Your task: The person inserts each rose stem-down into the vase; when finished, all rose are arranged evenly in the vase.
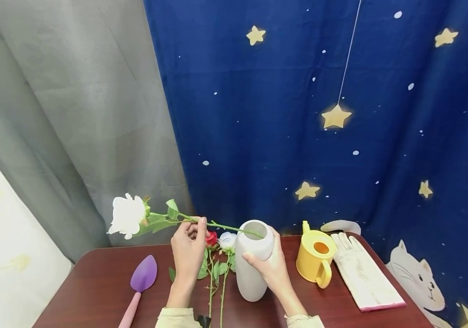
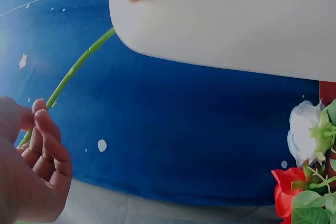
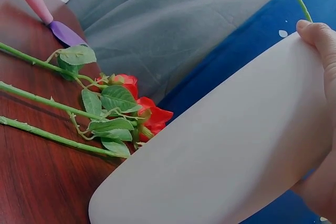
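The left hand (image 1: 188, 248) pinches the white flower (image 1: 128, 215) by its stem (image 1: 229, 227), tip inside the vase (image 1: 250, 273) the right hand (image 1: 274, 269) grips; insertion seems underway, next needing the stem steeper.

vase (image 1: 249, 273): smooth, matt | tabletop (image 1: 98, 279): wood-grained, faint sheen | watering can (image 1: 308, 262): smooth, plastic-looking | glove (image 1: 366, 279): matt cloth | curtain (image 1: 258, 118): cloth

Two hands (image 1: 188, 250) show, with one vase (image 1: 250, 278) at six o'clock, one trowel (image 1: 143, 274) at seven, one watering can (image 1: 311, 259), two white flowers (image 1: 127, 216), two red flowers (image 3: 155, 118).
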A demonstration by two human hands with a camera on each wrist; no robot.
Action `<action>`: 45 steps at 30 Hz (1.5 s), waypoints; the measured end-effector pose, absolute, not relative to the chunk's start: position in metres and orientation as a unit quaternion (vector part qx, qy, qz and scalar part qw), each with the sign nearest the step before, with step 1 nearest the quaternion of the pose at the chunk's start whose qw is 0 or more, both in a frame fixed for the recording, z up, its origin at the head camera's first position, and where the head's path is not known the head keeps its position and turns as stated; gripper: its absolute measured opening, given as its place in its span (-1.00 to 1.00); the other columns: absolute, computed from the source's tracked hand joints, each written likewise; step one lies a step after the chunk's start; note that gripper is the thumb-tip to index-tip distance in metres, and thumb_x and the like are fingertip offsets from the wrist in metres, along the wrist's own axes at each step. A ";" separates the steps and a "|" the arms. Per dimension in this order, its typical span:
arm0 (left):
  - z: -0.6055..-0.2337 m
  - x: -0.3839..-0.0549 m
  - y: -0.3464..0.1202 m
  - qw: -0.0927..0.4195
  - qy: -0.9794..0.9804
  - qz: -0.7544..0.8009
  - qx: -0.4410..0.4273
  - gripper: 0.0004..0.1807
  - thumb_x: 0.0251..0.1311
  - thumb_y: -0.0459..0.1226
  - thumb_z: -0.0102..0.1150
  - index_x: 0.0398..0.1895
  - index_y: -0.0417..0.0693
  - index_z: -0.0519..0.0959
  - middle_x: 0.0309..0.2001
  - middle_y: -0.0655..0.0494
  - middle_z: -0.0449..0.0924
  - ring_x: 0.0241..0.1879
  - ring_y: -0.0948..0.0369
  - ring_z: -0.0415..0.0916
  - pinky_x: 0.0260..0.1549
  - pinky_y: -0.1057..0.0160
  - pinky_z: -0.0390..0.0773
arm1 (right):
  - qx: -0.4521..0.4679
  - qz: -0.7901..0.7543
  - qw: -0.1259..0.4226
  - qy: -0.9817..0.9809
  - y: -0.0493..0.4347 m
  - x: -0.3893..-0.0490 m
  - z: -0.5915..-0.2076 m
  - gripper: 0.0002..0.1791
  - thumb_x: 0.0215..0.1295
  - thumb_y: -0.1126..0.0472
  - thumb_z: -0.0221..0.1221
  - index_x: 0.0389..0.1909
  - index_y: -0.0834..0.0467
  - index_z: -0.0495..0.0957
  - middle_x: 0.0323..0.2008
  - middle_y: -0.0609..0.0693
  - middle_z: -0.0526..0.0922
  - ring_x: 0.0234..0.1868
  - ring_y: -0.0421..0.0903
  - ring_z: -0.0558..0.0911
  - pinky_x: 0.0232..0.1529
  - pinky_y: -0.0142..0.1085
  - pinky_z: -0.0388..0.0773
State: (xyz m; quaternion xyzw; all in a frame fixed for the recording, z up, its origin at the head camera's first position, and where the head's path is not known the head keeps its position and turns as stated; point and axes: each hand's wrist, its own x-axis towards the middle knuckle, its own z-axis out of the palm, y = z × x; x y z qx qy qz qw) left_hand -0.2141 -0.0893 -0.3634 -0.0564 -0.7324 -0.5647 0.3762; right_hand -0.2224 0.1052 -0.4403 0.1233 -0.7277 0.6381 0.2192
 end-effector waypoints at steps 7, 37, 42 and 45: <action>-0.359 -0.212 -0.080 0.400 -0.737 -0.540 -0.072 -0.77 0.24 -0.20 0.16 -0.52 -0.12 0.52 -0.78 0.28 0.43 -0.79 0.37 0.28 -0.77 0.40 0.26 | 0.117 0.632 0.237 -0.729 0.108 -0.222 -0.438 -0.03 -0.20 0.14 0.48 0.28 0.00 0.17 0.05 -0.07 0.46 -0.02 -0.10 0.47 -0.06 -0.07 0.42; -0.355 -0.216 -0.047 0.377 -0.792 -0.469 -0.107 -0.81 0.14 -0.17 0.25 -0.50 -0.09 0.59 -0.63 0.22 0.49 -0.60 0.31 0.41 -0.58 0.33 0.41 | 0.118 0.633 0.230 -0.730 0.107 -0.222 -0.438 -0.05 -0.14 0.16 0.45 0.30 -0.01 0.14 0.07 -0.04 0.44 -0.01 -0.08 0.45 -0.04 -0.05 0.40; -0.359 -0.217 -0.044 0.355 -0.815 -0.440 -0.125 -0.88 0.09 -0.20 0.28 -0.50 -0.03 0.61 -0.62 0.28 0.50 -0.58 0.33 0.43 -0.55 0.34 0.41 | 0.115 0.640 0.218 -0.727 0.105 -0.220 -0.440 -0.05 -0.12 0.17 0.44 0.30 -0.06 0.13 0.07 -0.04 0.44 -0.02 -0.09 0.46 -0.06 -0.09 0.42; -0.361 -0.216 -0.044 0.356 -0.819 -0.432 -0.126 -0.90 0.06 -0.22 0.30 -0.52 -0.02 0.61 -0.63 0.29 0.48 -0.58 0.32 0.43 -0.55 0.34 0.40 | 0.116 0.645 0.212 -0.725 0.102 -0.220 -0.440 -0.05 -0.11 0.18 0.44 0.31 -0.06 0.12 0.07 -0.04 0.43 -0.02 -0.08 0.46 -0.07 -0.10 0.43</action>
